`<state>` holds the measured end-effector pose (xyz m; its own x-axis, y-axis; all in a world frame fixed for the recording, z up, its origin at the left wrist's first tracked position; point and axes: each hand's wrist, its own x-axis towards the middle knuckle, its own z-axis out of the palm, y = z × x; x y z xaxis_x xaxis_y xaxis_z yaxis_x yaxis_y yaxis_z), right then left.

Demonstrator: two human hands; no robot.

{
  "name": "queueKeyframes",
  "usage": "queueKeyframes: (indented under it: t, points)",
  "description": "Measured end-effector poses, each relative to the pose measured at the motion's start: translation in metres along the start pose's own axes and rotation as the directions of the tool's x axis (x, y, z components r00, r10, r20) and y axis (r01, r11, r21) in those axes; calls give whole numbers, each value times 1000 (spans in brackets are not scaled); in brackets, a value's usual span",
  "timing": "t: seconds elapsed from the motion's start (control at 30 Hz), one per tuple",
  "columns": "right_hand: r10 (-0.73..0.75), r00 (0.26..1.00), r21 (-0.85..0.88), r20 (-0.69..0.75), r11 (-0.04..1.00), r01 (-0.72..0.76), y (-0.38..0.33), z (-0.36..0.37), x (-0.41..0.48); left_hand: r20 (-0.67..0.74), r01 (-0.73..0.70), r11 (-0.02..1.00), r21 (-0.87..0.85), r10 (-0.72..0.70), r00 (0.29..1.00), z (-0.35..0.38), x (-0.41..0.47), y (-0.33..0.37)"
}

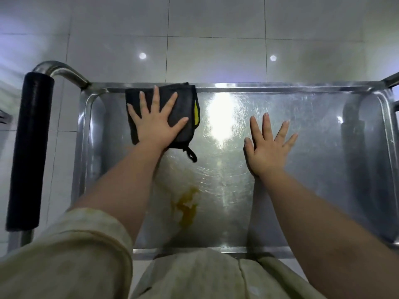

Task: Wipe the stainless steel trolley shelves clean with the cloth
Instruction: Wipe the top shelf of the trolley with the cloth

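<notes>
The top shelf of the stainless steel trolley [323, 134] fills the view below me. A dark grey cloth [185, 104] with a yellow edge and a black loop lies against the shelf's far left rim. My left hand [154, 124] presses flat on the cloth with fingers spread. My right hand [266, 145] rests flat on the bare steel in the middle of the shelf, fingers spread, holding nothing. A yellow-orange stain [187, 207] sits on the near part of the shelf, between my forearms.
The trolley's push handle with a black foam grip [30, 147] runs along the left side. A raised rim [259, 85] borders the shelf. Glossy white floor tiles [216, 29] lie beyond the trolley. A second post shows at the far right corner [391, 79].
</notes>
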<state>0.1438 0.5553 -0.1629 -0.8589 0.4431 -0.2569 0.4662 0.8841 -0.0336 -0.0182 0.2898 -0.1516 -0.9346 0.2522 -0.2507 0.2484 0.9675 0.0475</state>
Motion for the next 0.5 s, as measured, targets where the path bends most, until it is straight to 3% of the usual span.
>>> queueKeyframes:
  t: [0.17, 0.27, 0.33, 0.5]
  points:
    - [-4, 1000, 35, -4, 999, 4, 1, 0, 0, 46, -165, 986, 8, 164, 985, 8, -12, 93]
    - [-7, 1000, 59, -5, 998, 8, 4, -1, 0, 50, -226, 974, 10, 225, 973, 11, -22, 111]
    - [-8, 1000, 54, -2, 998, 8, 4, -1, 0, 26, -222, 975, 7, 222, 975, 11, -22, 83]
    - [1, 1000, 7, 14, 1000, -1, 1, -3, -1, 12, 34, 999, -36, -34, 999, 1, -20, -46]
